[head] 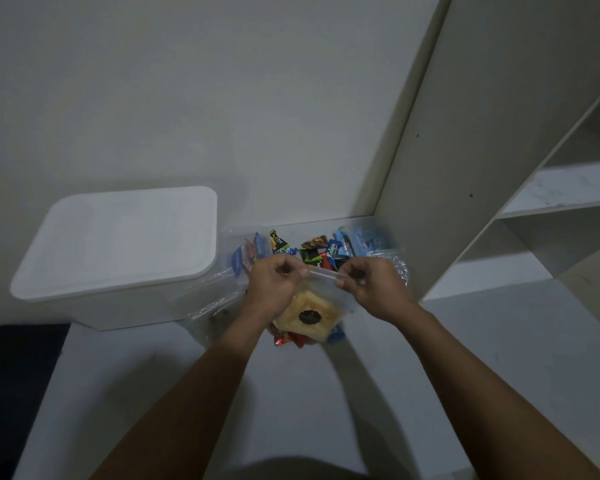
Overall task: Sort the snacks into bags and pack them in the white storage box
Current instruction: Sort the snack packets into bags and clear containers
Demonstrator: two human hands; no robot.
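Note:
My left hand (pixel 274 282) and my right hand (pixel 371 284) pinch the two ends of the zip strip at the top of a clear zip bag (pixel 323 292), held above the white table. Inside the bag I see a pale yellow snack packet (pixel 309 313) with a dark round label, and red and blue wrappers at the bottom. Behind my hands, a pile of loose wrapped snacks (pixel 312 249) lies on the table against the wall. The white storage box (pixel 118 237) stands to the left with its lid on.
Empty clear bags (pixel 208 299) lie between the box and my hands. A bag of pale blue packets (pixel 364 239) sits at the back right. A white shelf unit (pixel 534 209) rises at the right. The table edge (pixel 59 358) drops to a dark floor at the left.

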